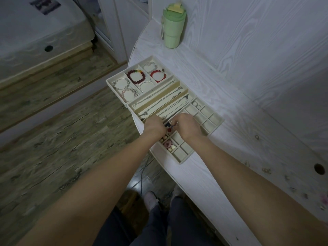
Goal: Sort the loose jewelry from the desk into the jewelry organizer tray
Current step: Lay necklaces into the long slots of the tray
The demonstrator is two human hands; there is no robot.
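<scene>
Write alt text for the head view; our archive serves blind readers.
Both hands, the left hand and the right hand, meet over the small-compartment tray, handling small jewelry. Bracelets and necklaces fill trays beyond.

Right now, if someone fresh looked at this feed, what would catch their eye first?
Probably both hands, the left hand and the right hand, meeting over the small-grid section of the cream jewelry organizer tray at the desk's left edge, fingers curled around small pieces. Next, the red beaded bracelets in the tray's far compartments. Then the green tumbler standing at the back of the desk.
</scene>
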